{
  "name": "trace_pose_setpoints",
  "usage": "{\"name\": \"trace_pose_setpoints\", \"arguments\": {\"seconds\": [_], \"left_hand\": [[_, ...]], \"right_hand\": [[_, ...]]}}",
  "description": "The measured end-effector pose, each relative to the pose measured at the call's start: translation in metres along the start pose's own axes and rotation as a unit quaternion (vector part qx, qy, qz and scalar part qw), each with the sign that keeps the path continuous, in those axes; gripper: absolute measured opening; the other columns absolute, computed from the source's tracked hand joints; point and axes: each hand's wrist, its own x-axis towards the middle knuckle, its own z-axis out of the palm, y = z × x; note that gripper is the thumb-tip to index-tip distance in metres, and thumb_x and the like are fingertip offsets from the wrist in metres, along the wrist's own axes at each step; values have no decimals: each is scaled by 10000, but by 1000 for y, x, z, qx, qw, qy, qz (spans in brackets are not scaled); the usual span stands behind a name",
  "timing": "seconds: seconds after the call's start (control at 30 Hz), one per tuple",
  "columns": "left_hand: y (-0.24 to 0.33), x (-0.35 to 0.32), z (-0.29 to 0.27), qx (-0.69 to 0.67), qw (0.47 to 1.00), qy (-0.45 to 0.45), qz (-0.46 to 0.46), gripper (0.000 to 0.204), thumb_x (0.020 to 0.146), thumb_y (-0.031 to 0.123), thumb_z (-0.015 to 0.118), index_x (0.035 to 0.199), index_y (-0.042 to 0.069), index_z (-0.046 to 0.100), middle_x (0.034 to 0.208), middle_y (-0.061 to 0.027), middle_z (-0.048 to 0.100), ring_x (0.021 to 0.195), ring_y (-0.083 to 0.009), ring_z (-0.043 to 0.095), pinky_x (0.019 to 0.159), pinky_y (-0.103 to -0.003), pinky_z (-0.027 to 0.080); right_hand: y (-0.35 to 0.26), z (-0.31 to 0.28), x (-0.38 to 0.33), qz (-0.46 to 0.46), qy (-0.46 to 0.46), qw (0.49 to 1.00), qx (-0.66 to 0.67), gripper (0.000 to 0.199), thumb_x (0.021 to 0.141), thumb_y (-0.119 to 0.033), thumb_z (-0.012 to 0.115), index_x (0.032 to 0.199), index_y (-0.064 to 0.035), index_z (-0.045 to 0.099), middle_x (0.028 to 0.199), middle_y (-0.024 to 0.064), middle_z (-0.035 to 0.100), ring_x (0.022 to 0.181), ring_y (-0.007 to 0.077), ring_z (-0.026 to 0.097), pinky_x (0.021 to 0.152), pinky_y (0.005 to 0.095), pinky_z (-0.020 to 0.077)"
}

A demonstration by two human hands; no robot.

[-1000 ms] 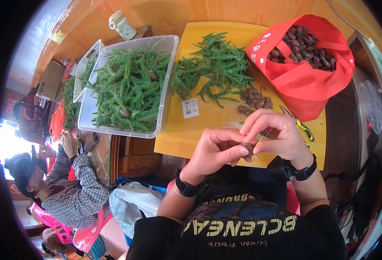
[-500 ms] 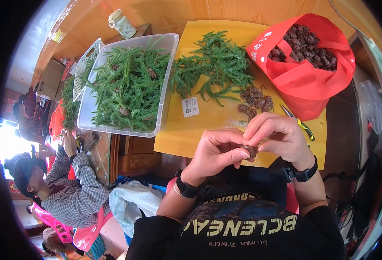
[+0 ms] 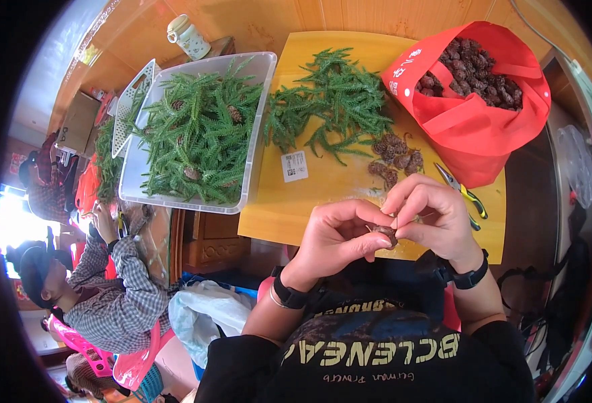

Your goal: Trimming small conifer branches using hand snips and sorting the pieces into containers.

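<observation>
A small brown pine cone [image 3: 384, 234] is pinched between the thumb and fingers of my left hand [image 3: 336, 235], just over the near edge of the yellow board [image 3: 279, 218]. My right hand [image 3: 433, 218] is closed beside it, fingertips pinching a thin, wire-like strand at the cone; its far end is hidden by the fingers. Several more pine cones [image 3: 393, 153] lie on the board beyond my hands. To their left spread green pine sprigs [image 3: 339, 94]. Pliers with yellow and black handles [image 3: 472, 197] rest to the right of my right hand.
A red bag [image 3: 464, 144] full of pine cones stands at the far right. On the left is a clear plastic box [image 3: 259, 121] heaped with green sprigs and some cones. A white label [image 3: 294, 166] lies between. Further left, a person in a checked shirt [image 3: 118, 305] works.
My right hand has shifted slightly, its fingers spreading a little around the strand. My left hand keeps the pine cone in nearly the same place, tilted slightly differently.
</observation>
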Motion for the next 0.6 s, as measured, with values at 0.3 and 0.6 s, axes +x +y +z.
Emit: {"name": "trace_pose_setpoints", "arguments": {"seconds": [0.3, 0.6], "left_hand": [[-4, 2, 4, 3, 998, 12, 54, 173, 821, -3, 643, 989, -32, 611, 954, -110, 621, 806, -128, 632, 582, -201, 525], [-6, 6, 8, 56, 992, 72, 88, 153, 829, 50, 649, 920, -54, 584, 935, -161, 597, 732, -150, 606, 546, -230, 523]], "right_hand": [[-5, 12, -10, -86, 89, 974, -188, 157, 712, -30, 724, 757, -37, 574, 850, 98, 579, 787, 194, 564, 701, 286, 451], [-14, 18, -14, -111, 120, 942, -293, 166, 680, 50, 703, 780, -17, 589, 855, 107, 588, 780, 202, 583, 673, 285, 470]]}}
